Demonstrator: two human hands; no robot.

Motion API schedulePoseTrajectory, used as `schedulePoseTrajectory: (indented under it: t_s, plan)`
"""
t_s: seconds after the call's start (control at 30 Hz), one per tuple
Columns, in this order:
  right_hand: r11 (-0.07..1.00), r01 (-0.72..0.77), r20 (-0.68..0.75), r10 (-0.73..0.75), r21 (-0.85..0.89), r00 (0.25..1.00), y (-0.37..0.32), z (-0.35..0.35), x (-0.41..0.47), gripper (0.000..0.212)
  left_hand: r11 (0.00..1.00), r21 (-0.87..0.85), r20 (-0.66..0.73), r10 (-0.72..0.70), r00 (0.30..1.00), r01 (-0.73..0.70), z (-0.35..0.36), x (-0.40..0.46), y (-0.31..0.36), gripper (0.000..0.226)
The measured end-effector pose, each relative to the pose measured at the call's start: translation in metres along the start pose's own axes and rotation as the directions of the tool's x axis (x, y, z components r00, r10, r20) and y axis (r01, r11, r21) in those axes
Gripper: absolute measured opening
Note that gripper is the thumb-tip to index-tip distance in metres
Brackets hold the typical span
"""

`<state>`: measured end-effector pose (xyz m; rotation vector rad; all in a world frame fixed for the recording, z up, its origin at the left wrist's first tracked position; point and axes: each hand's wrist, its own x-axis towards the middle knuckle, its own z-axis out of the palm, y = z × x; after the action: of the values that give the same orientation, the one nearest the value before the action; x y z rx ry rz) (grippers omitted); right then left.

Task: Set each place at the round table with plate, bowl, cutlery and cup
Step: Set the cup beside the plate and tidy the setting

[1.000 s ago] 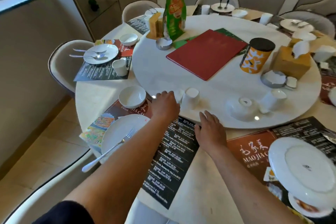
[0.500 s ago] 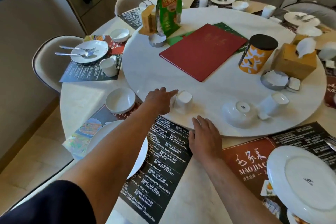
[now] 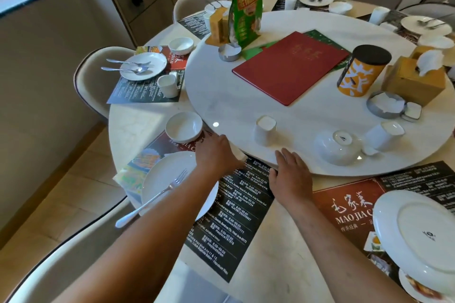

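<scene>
My left hand [image 3: 216, 155] lies on the black placemat [image 3: 236, 206] at the turntable's near rim, fingers toward the white bowl [image 3: 184, 126], holding nothing. My right hand [image 3: 290, 172] rests flat-fingered on the edge of the white turntable [image 3: 246, 106]. An upturned white cup [image 3: 264, 130] stands on the turntable just beyond both hands. Farther right are an upturned bowl [image 3: 337, 147] and a tipped cup [image 3: 384, 134]. A white plate [image 3: 162, 174] with a fork [image 3: 157, 197] sits under my left forearm.
An upside-down plate [image 3: 418, 233] lies on the red placemat at the right. The turntable carries a red menu [image 3: 290, 66], an orange tin [image 3: 362, 71], a tissue box [image 3: 416, 81] and a green bag [image 3: 246, 7]. Set places and chairs ring the table.
My left hand has drawn back from beside the upturned cup to the turntable's rim. My right hand stays on the edge. The view has shifted, showing the fork again.
</scene>
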<state>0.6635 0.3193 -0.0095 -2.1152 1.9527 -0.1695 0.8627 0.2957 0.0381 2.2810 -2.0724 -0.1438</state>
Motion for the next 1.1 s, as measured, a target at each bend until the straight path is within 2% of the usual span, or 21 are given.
schedulePoseTrajectory:
  t_s: [0.1, 0.2, 0.5, 0.6, 0.67, 0.73, 0.77, 0.83, 0.93, 1.0, 1.1]
  plan:
    - [1.000, 0.001, 0.008, -0.001, -0.023, 1.000, -0.004, 0.000, -0.009, 0.058, 0.999, -0.003, -0.026, -0.036, 0.999, 0.036, 0.015, -0.022, 0.007, 0.073]
    - [0.999, 0.036, 0.035, -0.035, -0.029, 0.999, 0.001, -0.001, -0.013, 0.059, 0.997, 0.076, 0.033, -0.031, 0.999, 0.028, 0.023, -0.029, 0.013, 0.064]
    - [0.996, 0.094, 0.027, -0.094, -0.004, 0.995, 0.014, -0.006, -0.009, 0.052, 0.997, 0.067, 0.086, -0.043, 0.995, 0.037, 0.026, -0.028, 0.016, 0.074]
    - [0.995, 0.064, -0.054, -0.060, 0.076, 0.997, 0.009, -0.014, 0.000, 0.050, 0.997, 0.060, 0.100, -0.050, 0.994, 0.045, 0.026, -0.028, 0.016, 0.083]
    - [0.991, 0.079, -0.166, -0.060, 0.110, 0.984, 0.001, -0.026, 0.013, 0.058, 0.997, 0.049, 0.093, -0.066, 0.993, 0.062, 0.025, -0.029, 0.016, 0.090]
    - [0.985, 0.172, -0.231, -0.169, -0.005, 0.958, -0.009, -0.039, 0.035, 0.074, 0.996, 0.012, 0.052, -0.089, 0.995, 0.088, 0.023, -0.029, 0.015, 0.088]
    - [0.968, 0.227, -0.210, -0.246, -0.110, 0.946, -0.015, -0.046, 0.046, 0.084, 0.996, 0.000, 0.030, -0.090, 0.996, 0.090, 0.021, -0.029, 0.014, 0.083]
    - [0.899, 0.318, -0.073, -0.355, -0.301, 0.932, -0.029, -0.059, 0.068, 0.096, 0.997, 0.003, 0.017, -0.072, 0.997, 0.072, 0.018, -0.027, 0.011, 0.074]
    - [0.816, 0.385, 0.146, -0.358, -0.431, 0.922, -0.045, -0.068, 0.088, 0.087, 0.999, 0.010, 0.024, -0.048, 0.999, 0.048, 0.012, -0.026, 0.005, 0.073]
    - [0.808, 0.381, 0.188, -0.331, -0.449, 0.925, -0.047, -0.070, 0.093, 0.076, 0.999, 0.019, 0.030, -0.026, 0.999, 0.026, 0.009, -0.028, 0.002, 0.074]
    - [0.808, 0.370, 0.153, -0.338, -0.458, 0.928, -0.042, -0.069, 0.090, 0.066, 1.000, 0.016, 0.038, -0.005, 0.999, 0.005, 0.009, -0.036, -0.004, 0.072]
